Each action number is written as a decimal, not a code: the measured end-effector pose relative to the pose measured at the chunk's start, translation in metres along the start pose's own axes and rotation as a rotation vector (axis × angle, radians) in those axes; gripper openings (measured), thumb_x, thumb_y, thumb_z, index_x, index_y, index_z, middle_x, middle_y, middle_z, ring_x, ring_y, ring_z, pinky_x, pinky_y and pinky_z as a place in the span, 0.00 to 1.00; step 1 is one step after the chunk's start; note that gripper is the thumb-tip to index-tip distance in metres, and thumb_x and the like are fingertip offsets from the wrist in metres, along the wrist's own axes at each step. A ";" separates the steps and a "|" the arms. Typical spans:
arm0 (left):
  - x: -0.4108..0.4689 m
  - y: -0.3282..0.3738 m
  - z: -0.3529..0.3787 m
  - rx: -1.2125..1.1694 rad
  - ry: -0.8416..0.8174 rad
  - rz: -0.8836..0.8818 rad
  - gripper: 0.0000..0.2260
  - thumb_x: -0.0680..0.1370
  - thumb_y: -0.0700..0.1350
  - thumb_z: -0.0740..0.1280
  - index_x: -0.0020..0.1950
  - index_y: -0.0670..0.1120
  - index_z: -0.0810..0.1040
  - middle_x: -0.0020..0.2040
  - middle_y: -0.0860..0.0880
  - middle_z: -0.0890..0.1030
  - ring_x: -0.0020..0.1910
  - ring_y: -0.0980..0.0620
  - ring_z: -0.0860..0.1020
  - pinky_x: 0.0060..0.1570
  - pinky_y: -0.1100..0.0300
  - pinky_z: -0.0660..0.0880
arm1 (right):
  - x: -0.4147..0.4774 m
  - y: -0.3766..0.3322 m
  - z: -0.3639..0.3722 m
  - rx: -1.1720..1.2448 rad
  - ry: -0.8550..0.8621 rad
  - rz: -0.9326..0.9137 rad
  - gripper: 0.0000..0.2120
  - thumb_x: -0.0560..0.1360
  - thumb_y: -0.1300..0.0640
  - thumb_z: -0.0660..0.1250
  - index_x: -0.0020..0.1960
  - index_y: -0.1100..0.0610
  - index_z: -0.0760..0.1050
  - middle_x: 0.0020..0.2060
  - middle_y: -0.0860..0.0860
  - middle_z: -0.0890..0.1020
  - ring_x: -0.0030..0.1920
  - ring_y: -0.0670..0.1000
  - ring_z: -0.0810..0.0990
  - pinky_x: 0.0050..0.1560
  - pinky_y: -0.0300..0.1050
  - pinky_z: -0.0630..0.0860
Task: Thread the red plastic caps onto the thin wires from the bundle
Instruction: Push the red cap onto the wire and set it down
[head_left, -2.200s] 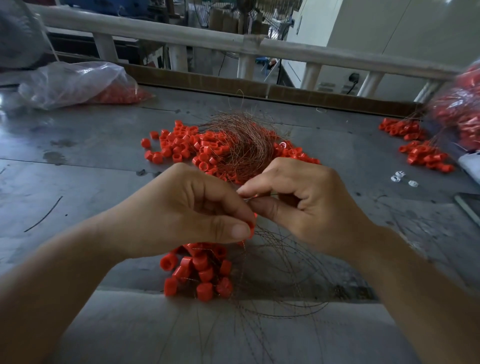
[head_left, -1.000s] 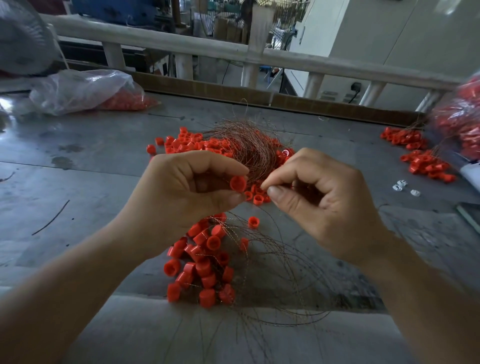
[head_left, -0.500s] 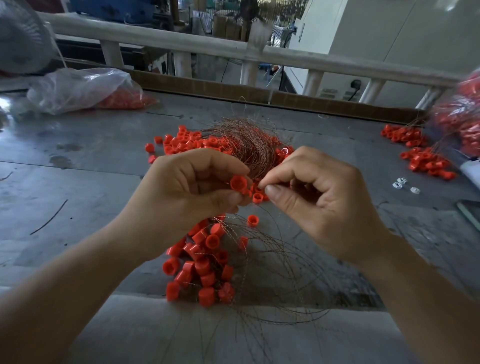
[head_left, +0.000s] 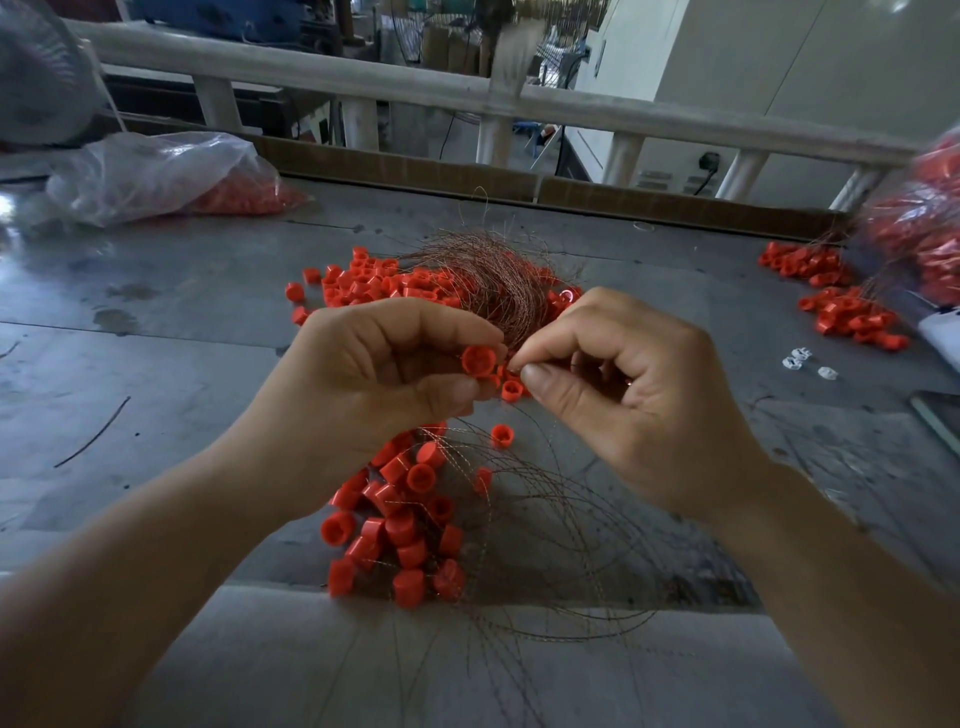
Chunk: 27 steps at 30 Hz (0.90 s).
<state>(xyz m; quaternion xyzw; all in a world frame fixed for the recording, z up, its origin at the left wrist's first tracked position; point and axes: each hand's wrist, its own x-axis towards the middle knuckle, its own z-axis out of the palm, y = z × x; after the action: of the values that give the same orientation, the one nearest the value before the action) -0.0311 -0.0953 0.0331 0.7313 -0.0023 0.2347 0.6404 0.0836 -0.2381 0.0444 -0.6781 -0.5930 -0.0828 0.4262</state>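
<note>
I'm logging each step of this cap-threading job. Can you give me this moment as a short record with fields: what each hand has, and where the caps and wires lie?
left hand: holds one red cap between thumb and fingers
right hand: pinches what looks like a thin wire end, just right of that cap
wire bundle: on the table behind the hands, over the loose caps
threaded caps: cluster on wires below the hands
plastic bag: far left, red caps inside
</note>
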 end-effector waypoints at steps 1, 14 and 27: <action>0.001 -0.001 0.000 -0.018 -0.006 -0.010 0.16 0.61 0.41 0.70 0.47 0.48 0.83 0.41 0.52 0.84 0.41 0.56 0.83 0.40 0.69 0.77 | 0.000 0.000 0.001 -0.005 -0.005 0.000 0.03 0.70 0.63 0.67 0.40 0.58 0.80 0.35 0.47 0.77 0.36 0.42 0.74 0.37 0.32 0.68; 0.001 -0.002 -0.003 -0.028 -0.061 -0.024 0.16 0.62 0.43 0.72 0.48 0.55 0.82 0.41 0.53 0.85 0.41 0.56 0.83 0.40 0.69 0.76 | 0.000 0.001 0.000 -0.058 -0.031 -0.005 0.03 0.70 0.62 0.67 0.40 0.59 0.80 0.35 0.45 0.76 0.35 0.38 0.71 0.38 0.30 0.66; 0.001 -0.009 -0.005 -0.023 -0.099 -0.006 0.19 0.59 0.43 0.75 0.49 0.55 0.83 0.42 0.52 0.85 0.42 0.55 0.83 0.41 0.69 0.76 | 0.000 0.004 0.000 -0.095 0.005 -0.058 0.03 0.70 0.64 0.69 0.41 0.59 0.81 0.36 0.46 0.77 0.36 0.40 0.74 0.40 0.30 0.68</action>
<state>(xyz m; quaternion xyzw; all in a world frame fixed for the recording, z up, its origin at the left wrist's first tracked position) -0.0292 -0.0883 0.0259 0.7347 -0.0345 0.1961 0.6485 0.0871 -0.2378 0.0426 -0.6799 -0.6070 -0.1249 0.3921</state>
